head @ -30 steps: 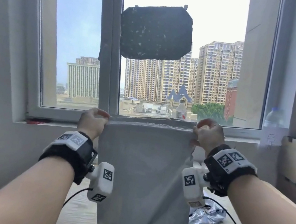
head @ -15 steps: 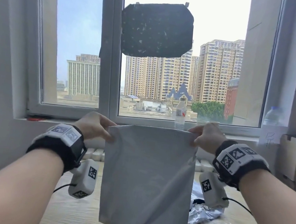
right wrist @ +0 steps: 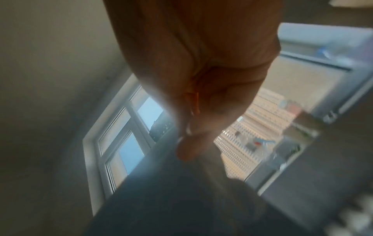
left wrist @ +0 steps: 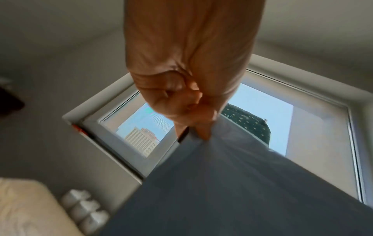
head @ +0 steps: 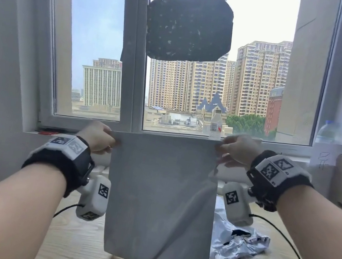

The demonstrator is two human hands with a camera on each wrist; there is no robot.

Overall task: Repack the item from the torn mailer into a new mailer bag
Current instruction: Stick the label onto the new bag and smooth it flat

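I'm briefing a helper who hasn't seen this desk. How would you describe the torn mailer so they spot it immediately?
Start at the big window, then drop to the wooden table below it. Right of the flat grey mailer bag held up by both hands lies the crumpled silvery-white plastic mailer, the only wrinkled, ripped-open thing, showing a dark gap.

Both forearms reach forward and up, roughly level with each other and held apart, each wrist wrapped in a black band with a white camera unit hanging beneath. The left hand (head: 97,138) has its fingers curled, thumb and fingertips (left wrist: 203,133) pinching the upper left corner of the grey bag (head: 160,194). The right hand (head: 236,150) mirrors it, its grip closed on the upper right corner, knuckles turned toward the head camera. The right wrist view is blurred; its fingertips (right wrist: 186,151) press the bag's edge.
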